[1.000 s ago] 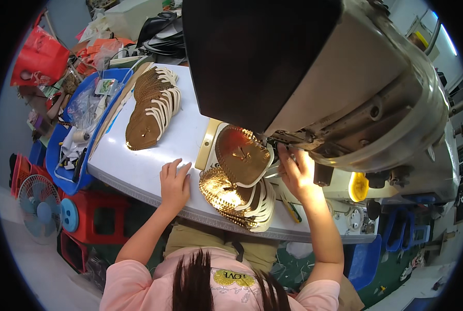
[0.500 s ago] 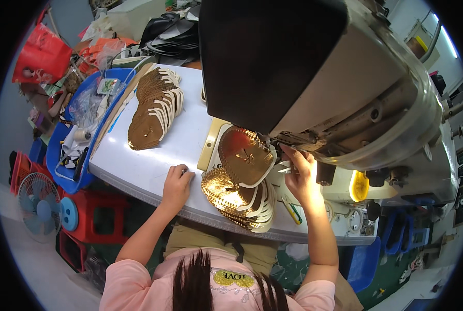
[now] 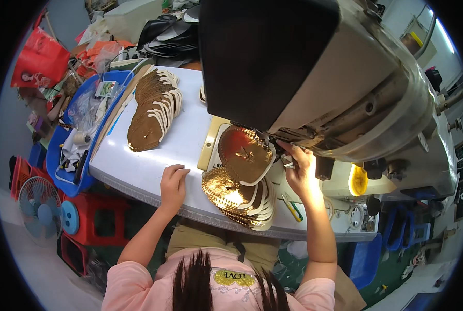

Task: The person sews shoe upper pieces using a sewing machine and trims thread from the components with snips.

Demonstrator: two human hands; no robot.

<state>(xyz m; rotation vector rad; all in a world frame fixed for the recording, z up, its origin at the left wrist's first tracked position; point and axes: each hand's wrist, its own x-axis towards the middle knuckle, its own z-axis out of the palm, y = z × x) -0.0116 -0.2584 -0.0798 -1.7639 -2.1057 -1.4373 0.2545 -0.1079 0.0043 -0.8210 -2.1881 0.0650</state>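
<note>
A sewing machine [image 3: 273, 62] with a black front cover fills the upper middle. Beneath its head lies a gold, rounded shoe-upper piece [image 3: 242, 155] with a pale edge. My right hand [image 3: 300, 168] is at the needle area, fingers closed, index finger and thumb reaching under the head. A small silver metal tool [image 3: 288, 165] shows at its palm; its kind is unclear. My left hand [image 3: 173, 186] rests at the table's near edge, fingers loosely bent, thumb apart, holding nothing. Between my hands, more gold pieces [image 3: 229, 194] overlap in a fanned pile.
Another fanned stack of brown-gold pieces [image 3: 151, 114] lies on the white table [image 3: 117, 160] at left. Beside it stands a blue basket [image 3: 68, 181] with spools and plastic bags. Green-and-yellow snips [image 3: 292, 208] lie right of the pile. A fan [image 3: 42, 210] and red stool [image 3: 102, 217] stand at left.
My left hand has shifted slightly left, its fingers a little straighter. My right hand stays at the needle area with only a slight finger movement. The gold piece has hardly moved.
</note>
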